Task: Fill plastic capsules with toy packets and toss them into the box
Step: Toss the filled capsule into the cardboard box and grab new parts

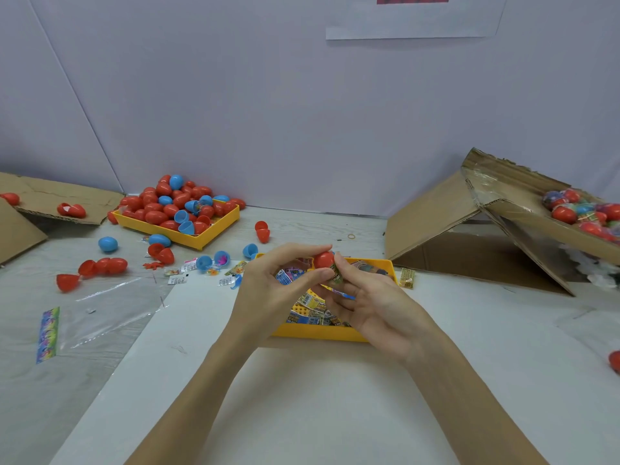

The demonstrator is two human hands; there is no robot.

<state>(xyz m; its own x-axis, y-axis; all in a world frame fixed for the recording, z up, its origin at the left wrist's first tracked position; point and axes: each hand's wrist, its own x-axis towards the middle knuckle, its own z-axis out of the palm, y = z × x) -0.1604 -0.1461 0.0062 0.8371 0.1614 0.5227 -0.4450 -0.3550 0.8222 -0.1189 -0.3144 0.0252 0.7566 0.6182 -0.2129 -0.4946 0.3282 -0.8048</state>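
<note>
My left hand (pixel 281 283) pinches a red plastic capsule (pixel 323 260) between thumb and fingers, above the near yellow tray (pixel 318 332) of toy packets. My right hand (pixel 365 297) meets it from the right and pinches a small green toy packet (pixel 335 275) against the capsule's underside. Several printed packets lie in the tray under both hands, partly hidden. The cardboard box (pixel 523 209) stands tilted at the right, and several filled capsules (pixel 583 213) lie in it.
A second yellow tray (pixel 201 241) heaped with red and blue capsules stands at the back left. Loose capsule halves, packets and a clear plastic bag (pixel 110 307) lie scattered on the left. Flat cardboard (pixel 60 199) lies far left. A red capsule (pixel 615 360) sits at the right edge.
</note>
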